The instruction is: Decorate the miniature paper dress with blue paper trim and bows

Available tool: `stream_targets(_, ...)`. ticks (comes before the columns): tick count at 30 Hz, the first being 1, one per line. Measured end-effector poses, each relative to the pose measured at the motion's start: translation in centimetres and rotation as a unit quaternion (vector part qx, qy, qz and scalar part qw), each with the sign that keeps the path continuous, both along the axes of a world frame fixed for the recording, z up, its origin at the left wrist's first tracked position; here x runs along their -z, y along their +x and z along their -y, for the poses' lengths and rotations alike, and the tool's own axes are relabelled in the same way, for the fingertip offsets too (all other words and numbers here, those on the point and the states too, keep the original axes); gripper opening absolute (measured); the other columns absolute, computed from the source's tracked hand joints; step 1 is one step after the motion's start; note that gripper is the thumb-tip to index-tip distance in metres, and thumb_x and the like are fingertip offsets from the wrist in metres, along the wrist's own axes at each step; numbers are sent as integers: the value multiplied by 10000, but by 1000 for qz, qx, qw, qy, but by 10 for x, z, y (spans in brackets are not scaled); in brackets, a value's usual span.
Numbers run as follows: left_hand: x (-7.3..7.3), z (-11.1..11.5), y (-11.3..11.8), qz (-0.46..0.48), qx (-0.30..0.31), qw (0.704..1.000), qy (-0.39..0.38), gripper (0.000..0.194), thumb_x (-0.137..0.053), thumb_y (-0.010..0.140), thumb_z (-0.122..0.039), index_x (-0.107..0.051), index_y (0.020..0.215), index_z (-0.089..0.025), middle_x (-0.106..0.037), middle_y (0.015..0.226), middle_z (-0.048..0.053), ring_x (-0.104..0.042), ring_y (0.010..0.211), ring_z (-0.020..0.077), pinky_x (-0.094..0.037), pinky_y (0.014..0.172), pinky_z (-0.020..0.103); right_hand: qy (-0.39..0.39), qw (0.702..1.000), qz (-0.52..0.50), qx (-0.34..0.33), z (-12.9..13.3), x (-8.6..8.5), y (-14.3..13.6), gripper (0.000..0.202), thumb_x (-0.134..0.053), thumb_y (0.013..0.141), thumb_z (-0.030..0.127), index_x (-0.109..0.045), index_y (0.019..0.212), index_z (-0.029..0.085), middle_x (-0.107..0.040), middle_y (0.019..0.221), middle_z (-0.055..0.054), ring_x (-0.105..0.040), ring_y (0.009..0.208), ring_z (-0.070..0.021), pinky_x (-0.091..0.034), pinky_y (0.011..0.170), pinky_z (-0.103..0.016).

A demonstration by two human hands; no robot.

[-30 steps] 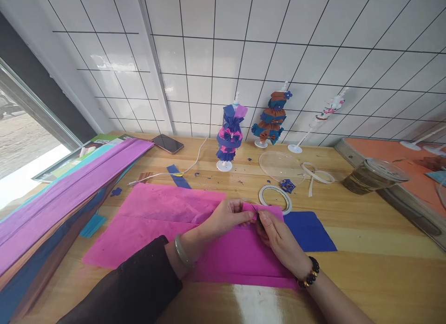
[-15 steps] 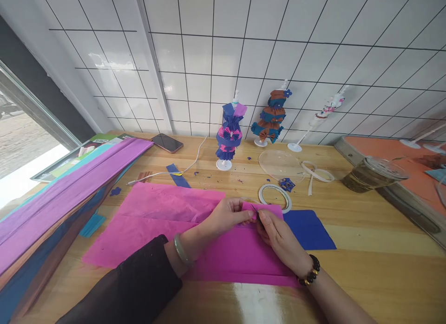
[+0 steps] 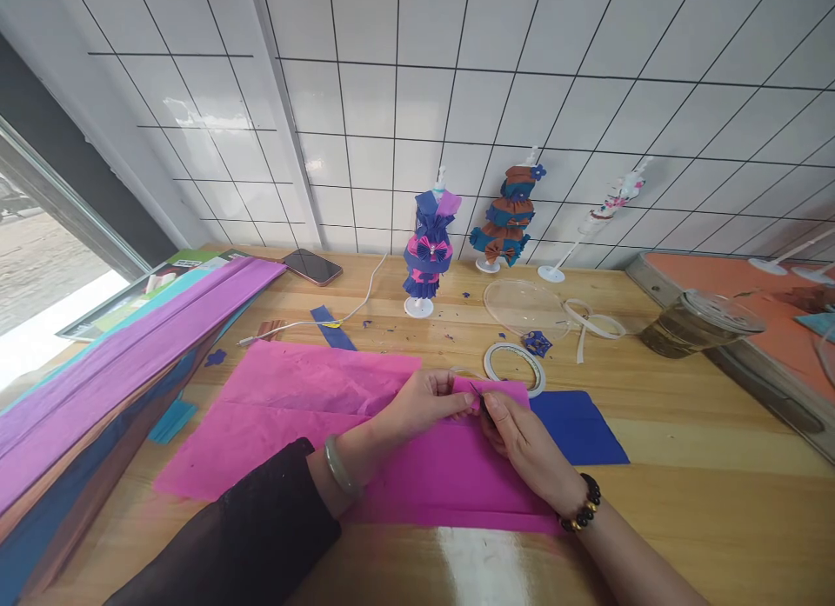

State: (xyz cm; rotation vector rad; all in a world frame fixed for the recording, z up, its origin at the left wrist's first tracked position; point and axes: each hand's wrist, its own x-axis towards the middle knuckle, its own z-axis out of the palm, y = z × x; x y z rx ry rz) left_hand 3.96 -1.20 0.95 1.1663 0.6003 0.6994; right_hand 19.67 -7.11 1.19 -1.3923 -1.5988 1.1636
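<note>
Over a wide sheet of pink crepe paper, both my hands are close together. My left hand is closed, pinching a small pink paper piece between thumb and fingers. My right hand is wrapped round small dark scissors; their thin blade points toward the pinched piece, and most of the handle is hidden by the fingers. Behind the fingertips a flap of pink paper shows. A roll of white double-sided tape and a dark blue paper sheet lie just beyond my right hand.
Along the tiled wall stand a blue-and-pink dressed figure, a brown-and-teal one and a white one. Folded crepe paper and a phone lie left. A lidded cup stands right, near a clear disc.
</note>
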Motion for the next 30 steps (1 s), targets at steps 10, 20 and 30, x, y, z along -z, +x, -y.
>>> stream_targets(10, 3, 0, 1, 4, 0, 1000, -1, 275, -693, 667, -369, -630, 719, -107, -599, 667, 14, -524, 615, 82, -422, 630, 214, -15, 999, -40, 11, 0, 2, -3, 380, -270, 925, 468, -348, 658, 209, -305, 586, 45, -280, 508, -100, -243, 444, -235)
stream_targets(20, 3, 0, 0, -5, 6, 1000, 7, 263, -679, 682, -367, -646, 742, -113, -613, 702, 21, -529, 646, 88, -414, 638, 212, -21, 999, -29, 1, 0, 3, 0, 368, -264, 926, 466, -367, 684, 208, -305, 597, 41, -288, 518, -102, -246, 436, -231)
stream_targets(30, 1, 0, 0, -6, 6, 1000, -12, 271, -686, 671, -372, -640, 713, -108, -606, 680, 19, -525, 618, 81, -416, 633, 210, -10, 1000, 1, -7, 1, 2, 3, 377, -261, 925, 468, -364, 673, 208, -317, 593, 38, -299, 523, -105, -244, 438, -231)
